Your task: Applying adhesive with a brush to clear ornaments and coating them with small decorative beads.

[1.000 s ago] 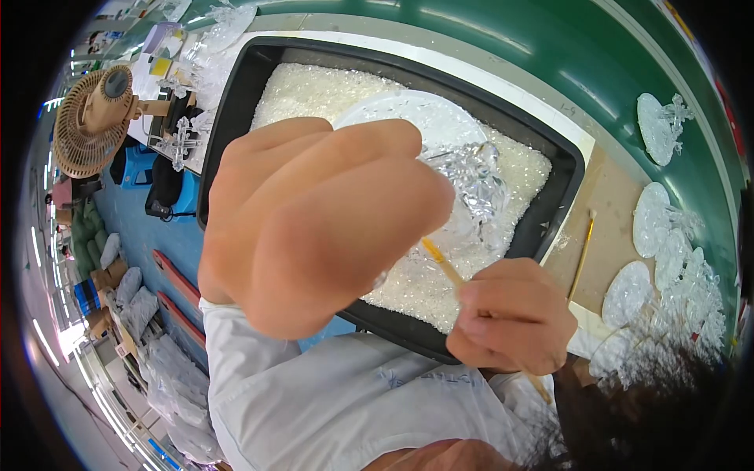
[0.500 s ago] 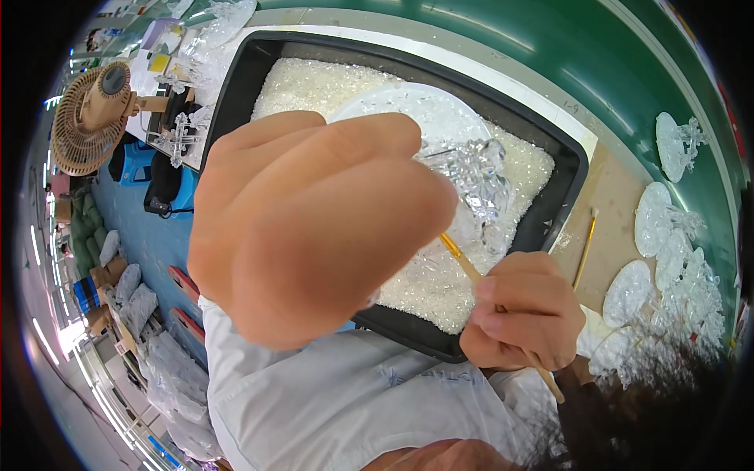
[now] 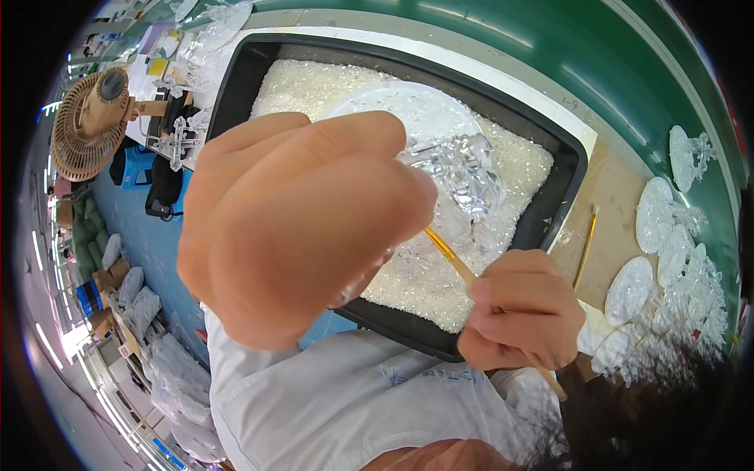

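Note:
My left hand [image 3: 302,228] is closed and close to the camera, its fingers wrapped round a clear plastic ornament [image 3: 467,177] with a round clear base. The hand hides much of the ornament. In my right hand [image 3: 525,310] a thin paintbrush [image 3: 453,255] is pinched, its wooden handle running down through the fingers. The brush points up and left toward the ornament, and its tip is hidden behind my left hand. Below both lies a black tray [image 3: 567,192] of sparkling white granules [image 3: 302,86].
A second brush [image 3: 586,250] lies on the tabletop right of the tray. Several clear ornaments on round bases [image 3: 630,290] stand along the right side. At the left are a tan fan [image 3: 93,125] and a blue stool [image 3: 137,169]. More clear pieces [image 3: 224,27] sit at the far left.
My left hand and the ornament have shifted slightly left. More of the brush's ferrule shows now. My right hand has barely moved and keeps its grip on the brush.

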